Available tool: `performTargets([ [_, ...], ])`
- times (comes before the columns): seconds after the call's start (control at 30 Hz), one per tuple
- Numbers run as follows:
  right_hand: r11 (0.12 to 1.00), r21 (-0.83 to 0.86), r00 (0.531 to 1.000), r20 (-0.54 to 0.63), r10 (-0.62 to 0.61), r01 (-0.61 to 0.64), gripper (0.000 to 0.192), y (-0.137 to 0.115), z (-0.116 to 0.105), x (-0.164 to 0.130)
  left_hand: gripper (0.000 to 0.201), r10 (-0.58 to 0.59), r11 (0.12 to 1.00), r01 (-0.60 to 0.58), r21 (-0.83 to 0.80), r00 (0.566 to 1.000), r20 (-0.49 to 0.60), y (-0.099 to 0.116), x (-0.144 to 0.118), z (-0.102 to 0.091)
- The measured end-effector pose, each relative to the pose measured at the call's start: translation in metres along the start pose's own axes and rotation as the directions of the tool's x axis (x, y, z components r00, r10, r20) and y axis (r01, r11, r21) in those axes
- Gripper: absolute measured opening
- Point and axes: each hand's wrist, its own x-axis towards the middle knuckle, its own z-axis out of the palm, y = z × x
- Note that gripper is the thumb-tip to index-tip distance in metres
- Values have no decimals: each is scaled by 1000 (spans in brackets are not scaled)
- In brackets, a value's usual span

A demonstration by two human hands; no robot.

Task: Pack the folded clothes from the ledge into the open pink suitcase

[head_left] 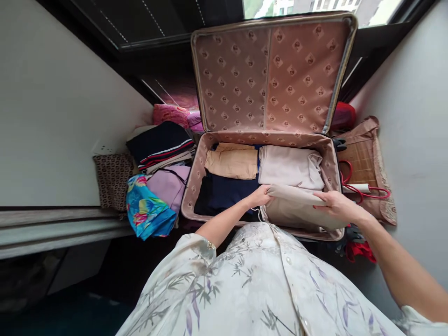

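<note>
An open suitcase (191, 196) with a pink patterned lining lies in front of me, its lid (241, 79) standing up against the window. Over its near right part, my left hand (261, 196) and my right hand (338, 206) grip opposite ends of a beige piece of clothing (296, 194), fingers closed on the cloth. Beneath it is more beige fabric (297, 214), with a white drawstring near my left hand. Folded tan clothing (233, 162) and dark navy clothing (231, 190) fill the left half. A folded off-white garment (287, 165) lies at the back right.
Left of the suitcase sits a pile with navy striped clothing (161, 142), lilac cloth (168, 186) and a blue floral piece (149, 210). A brown patterned bag (114, 179) leans by the wall. On the right are a brown mat (362, 163) and a red cord (380, 191).
</note>
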Motion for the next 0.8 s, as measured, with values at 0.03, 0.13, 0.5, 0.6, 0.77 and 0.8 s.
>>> performTargets([
  [0.03, 999, 26, 1000, -9, -23, 23, 12, -6, -14, 3, 12, 25, 1000, -25, -4, 1000, -1, 11, -1, -9],
  [0.13, 998, -8, 994, -88, -60, 60, 8, -30, -53, 20, 14, 147, 988, -145, 51, 989, -35, 56, -6, -46],
  [0.5, 940, -292, 862, -416, -291, 177, 10, -134, -86, 115, 19, 445, 832, -312, 458, 869, -217, 155, -88, -167],
  [0.6, 939, -257, 910, -285, -301, 230, 4, -143, -64, 140, 28, 351, 893, -241, 381, 902, -251, 127, -113, -179],
  [0.77, 966, -68, 967, -18, -252, 251, 9, -152, -40, 194, 30, 128, 976, -55, 210, 927, -353, 72, -131, -203],
  [0.8, 963, -39, 964, 30, -265, 266, 10, -152, -38, 208, 27, 86, 984, -21, 179, 928, -361, 64, -127, -212],
])
